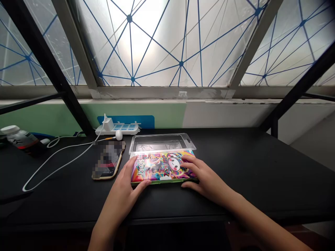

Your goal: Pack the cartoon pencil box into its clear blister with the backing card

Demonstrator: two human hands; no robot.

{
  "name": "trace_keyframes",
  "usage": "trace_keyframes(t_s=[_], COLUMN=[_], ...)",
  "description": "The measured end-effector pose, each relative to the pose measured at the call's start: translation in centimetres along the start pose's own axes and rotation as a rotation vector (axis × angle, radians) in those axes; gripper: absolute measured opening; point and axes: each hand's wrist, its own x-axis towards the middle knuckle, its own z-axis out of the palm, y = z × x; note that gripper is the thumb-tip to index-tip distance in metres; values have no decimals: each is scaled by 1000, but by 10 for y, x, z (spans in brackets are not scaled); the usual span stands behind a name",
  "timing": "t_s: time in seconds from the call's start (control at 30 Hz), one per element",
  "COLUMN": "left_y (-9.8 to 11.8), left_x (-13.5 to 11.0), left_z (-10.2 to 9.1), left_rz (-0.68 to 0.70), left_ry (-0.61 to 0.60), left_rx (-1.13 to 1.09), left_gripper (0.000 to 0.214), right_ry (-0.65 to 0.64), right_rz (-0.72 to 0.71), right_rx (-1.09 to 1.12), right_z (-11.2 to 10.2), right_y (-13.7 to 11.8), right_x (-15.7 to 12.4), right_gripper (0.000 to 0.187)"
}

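Observation:
A colourful printed box [161, 166] with cartoon art and the word SPORT lies flat on the black table [235, 167]. My left hand [125, 186] grips its left end, thumb along the front edge. My right hand [202, 176] holds its right end, fingers resting on top and thumb at the front. Just behind the box lies a clear plastic lid or tray [161, 142], touching or nearly touching it.
A phone [108, 160] lies left of the box, plugged into a white cable [60, 153] that runs to a power strip [119, 128] by the wall. A bottle [22, 138] lies at the far left. Black frame bars cross the windows behind.

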Motion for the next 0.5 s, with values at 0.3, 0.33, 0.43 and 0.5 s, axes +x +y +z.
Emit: trace_keyframes(t_s=[0.3, 0.33, 0.43, 0.5], left_y=[-4, -4, -2, -1], left_x=[2, 2, 1, 0], left_z=[1, 1, 1, 1], left_rz=[-64, -77, -108, -116], left_ry=[-46, -37, -31, -48], left_rx=[-71, -78, -103, -117], left_gripper=[83, 84, 91, 99], right_ry=[-86, -83, -38, 22], right_rz=[207, 208, 284, 412], right_rx=[199, 222, 318, 363], right_z=[-13, -15, -21, -23], right_y=[12, 13, 17, 22], right_x=[2, 4, 11, 15], right_gripper=[54, 53, 42, 39])
